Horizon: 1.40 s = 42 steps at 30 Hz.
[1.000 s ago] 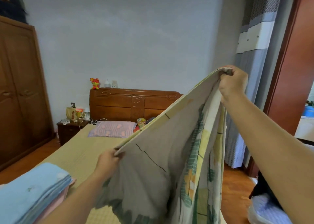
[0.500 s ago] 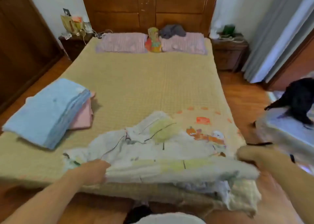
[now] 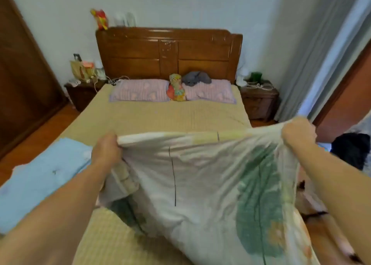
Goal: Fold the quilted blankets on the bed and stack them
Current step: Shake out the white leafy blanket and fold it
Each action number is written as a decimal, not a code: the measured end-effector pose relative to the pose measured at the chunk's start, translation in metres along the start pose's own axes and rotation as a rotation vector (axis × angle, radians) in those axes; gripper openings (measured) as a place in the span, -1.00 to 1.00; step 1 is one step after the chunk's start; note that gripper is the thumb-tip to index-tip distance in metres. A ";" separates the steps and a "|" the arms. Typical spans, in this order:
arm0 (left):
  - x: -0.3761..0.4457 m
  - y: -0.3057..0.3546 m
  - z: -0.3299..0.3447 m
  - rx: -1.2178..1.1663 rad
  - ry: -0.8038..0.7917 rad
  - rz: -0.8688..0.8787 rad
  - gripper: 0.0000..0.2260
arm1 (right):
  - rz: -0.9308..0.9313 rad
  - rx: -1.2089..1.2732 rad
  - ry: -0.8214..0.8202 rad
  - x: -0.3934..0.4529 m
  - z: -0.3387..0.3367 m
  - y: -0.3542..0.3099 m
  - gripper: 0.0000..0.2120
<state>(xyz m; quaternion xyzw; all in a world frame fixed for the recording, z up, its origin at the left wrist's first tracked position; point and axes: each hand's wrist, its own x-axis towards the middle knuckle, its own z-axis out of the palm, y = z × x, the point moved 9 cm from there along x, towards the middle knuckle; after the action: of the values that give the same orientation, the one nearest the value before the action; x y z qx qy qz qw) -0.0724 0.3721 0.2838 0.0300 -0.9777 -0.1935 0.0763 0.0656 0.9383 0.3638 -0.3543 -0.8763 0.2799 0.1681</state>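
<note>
Mostly the picture is soft with motion blur, so the print on the pale quilted blanket (image 3: 200,184) is hard to read; only green leaf shapes and thin dark lines come through. Its lower part runs off the bottom edge of the frame, and it hides the near right portion of the bed (image 3: 160,118). The fingers of both hands are tucked behind the cloth and cannot be seen singly, yet each hand is clearly closed on the blanket's top edge. The left hand (image 3: 106,150) grips the edge at centre left of the frame, the right hand (image 3: 297,134) grips it at the right, higher up, and the edge stretches taut between them while the rest hangs down toward the mattress.

At lower left a folded blue blanket (image 3: 40,180) lies on the bed, partly covered by the left forearm and cut by the frame edge. At the far end two pink pillows (image 3: 140,92) rest against the wooden headboard (image 3: 168,51), with a colourful toy (image 3: 176,87) between them. A dark shape (image 3: 351,150) at the right edge is too blurred to identify.
</note>
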 end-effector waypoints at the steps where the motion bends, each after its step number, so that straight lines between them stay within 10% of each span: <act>1: 0.032 0.032 -0.059 -0.020 0.088 0.031 -0.85 | 0.020 0.123 0.178 0.032 -0.053 -0.034 -0.81; 6: 0.097 0.124 -0.303 -0.121 0.634 0.218 -0.81 | -0.155 0.584 0.620 0.116 -0.276 -0.146 -0.90; 13: 0.054 0.113 -0.338 0.234 0.718 0.235 -0.94 | -0.296 0.873 0.427 0.041 -0.267 -0.116 -0.76; 20: -0.029 0.017 -0.160 0.418 0.408 0.319 -0.80 | -0.137 0.694 0.015 0.018 -0.084 0.038 -0.70; 28: -0.194 -0.116 0.190 0.583 -0.283 0.472 -0.50 | 0.089 -0.116 -0.370 -0.118 0.159 0.345 -0.62; 34: -0.359 -0.220 0.377 0.499 -0.887 0.104 -0.50 | 0.201 -0.575 -0.628 -0.238 0.296 0.457 -0.71; 42: -0.337 -0.321 0.336 -0.187 -0.226 -0.703 -0.74 | -0.189 -0.449 -0.555 -0.354 0.428 0.271 -0.77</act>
<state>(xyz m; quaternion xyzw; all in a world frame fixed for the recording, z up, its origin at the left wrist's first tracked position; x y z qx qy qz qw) 0.2158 0.2308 -0.1927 0.3348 -0.8882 -0.2981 -0.1007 0.2430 0.6864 -0.1726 -0.2107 -0.9569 0.1494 -0.1327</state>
